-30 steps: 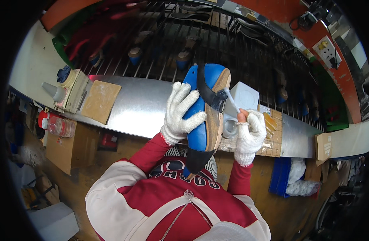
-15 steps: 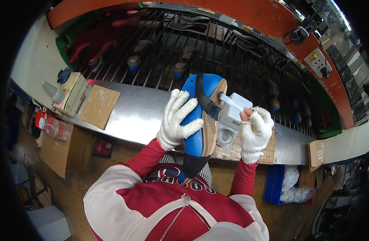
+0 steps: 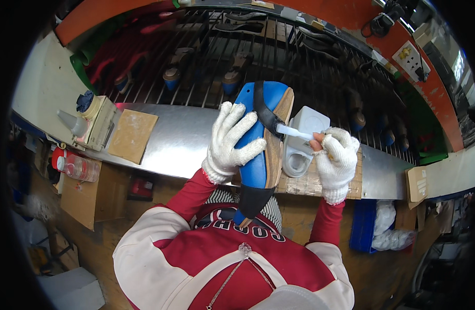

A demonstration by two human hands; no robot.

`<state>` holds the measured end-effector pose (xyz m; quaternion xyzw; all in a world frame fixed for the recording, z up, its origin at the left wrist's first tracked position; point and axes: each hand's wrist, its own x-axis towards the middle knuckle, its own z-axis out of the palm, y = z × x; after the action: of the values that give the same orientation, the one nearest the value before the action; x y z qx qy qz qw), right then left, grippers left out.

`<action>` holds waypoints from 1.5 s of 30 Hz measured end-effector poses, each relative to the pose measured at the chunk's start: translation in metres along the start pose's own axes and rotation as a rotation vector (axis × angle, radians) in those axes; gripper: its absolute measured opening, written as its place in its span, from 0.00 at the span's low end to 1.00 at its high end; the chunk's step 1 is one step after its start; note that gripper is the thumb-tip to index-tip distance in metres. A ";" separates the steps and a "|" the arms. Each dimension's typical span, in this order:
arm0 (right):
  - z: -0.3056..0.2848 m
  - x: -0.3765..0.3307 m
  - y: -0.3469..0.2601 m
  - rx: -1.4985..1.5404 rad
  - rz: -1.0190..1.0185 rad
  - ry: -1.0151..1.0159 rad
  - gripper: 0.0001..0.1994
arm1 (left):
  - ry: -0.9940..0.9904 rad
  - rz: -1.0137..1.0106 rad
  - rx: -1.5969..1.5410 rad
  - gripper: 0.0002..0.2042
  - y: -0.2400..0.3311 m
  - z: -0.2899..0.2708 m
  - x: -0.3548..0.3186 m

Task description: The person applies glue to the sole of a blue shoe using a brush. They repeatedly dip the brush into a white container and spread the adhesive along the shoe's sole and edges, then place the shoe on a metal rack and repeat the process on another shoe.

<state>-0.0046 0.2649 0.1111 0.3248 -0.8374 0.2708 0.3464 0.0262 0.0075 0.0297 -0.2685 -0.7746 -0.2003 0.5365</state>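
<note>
A blue sandal point(image 3: 254, 168) with a black strap point(image 3: 263, 106) and a tan sole edge stands tilted in front of my chest, its upper facing left and its sole edge right. My left hand point(image 3: 230, 142), in a white knit glove, grips it from the left with fingers spread along the blue upper. In my right hand point(image 3: 336, 157), gloved with bare fingertips showing, is a white-handled brush point(image 3: 298, 133). Its dark tip touches the sandal where the strap meets the sole edge. Beside it, a white plastic container point(image 3: 311, 120) with a round cup-like opening sits on a tape-covered board point(image 3: 320, 183).
A metal bench edge point(image 3: 178, 137) runs across, with a rack of dark bars behind it bearing several shoes point(image 3: 171, 77). At left lie a brown board point(image 3: 133, 135) and a box with a nozzle bottle point(image 3: 72, 122). A blue crate point(image 3: 362, 227) stands low at right.
The sandal has risen slightly and shifted away from me. The brush tip has gone from the sole edge above the strap down to the strap's end.
</note>
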 end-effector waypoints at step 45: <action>-0.007 -0.023 -0.013 0.280 0.255 -0.241 0.09 | 0.066 -0.069 0.042 0.22 -0.008 -0.005 0.007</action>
<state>0.0200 0.2695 0.1007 0.2912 -0.8612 0.3854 0.1582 0.0229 -0.0006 0.0374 -0.2237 -0.7691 -0.2110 0.5603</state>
